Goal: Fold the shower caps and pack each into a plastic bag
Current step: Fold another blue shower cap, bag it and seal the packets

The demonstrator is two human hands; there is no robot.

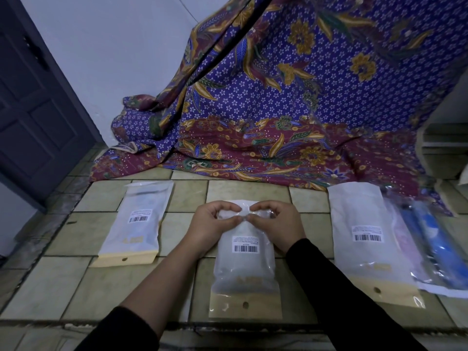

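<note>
A frosted plastic bag (244,267) with a barcode label and a tan header lies on the tiled floor in front of me, bulging with something pale inside. My left hand (210,225) and my right hand (274,224) pinch the bag's far end, thumbs and fingertips meeting over its flap. A flat bag (134,224) of the same kind lies to the left. Another bag (364,241) lies to the right. Beside it rest a pink shower cap (402,236) and a blue patterned one (430,239) in clear wrap.
A purple and maroon flowered cloth (266,110) hangs and spreads across the floor behind the bags. A dark door (33,102) stands at the left. A white shelf unit (445,138) is at the right. The tiled step's edge (228,325) runs close to me.
</note>
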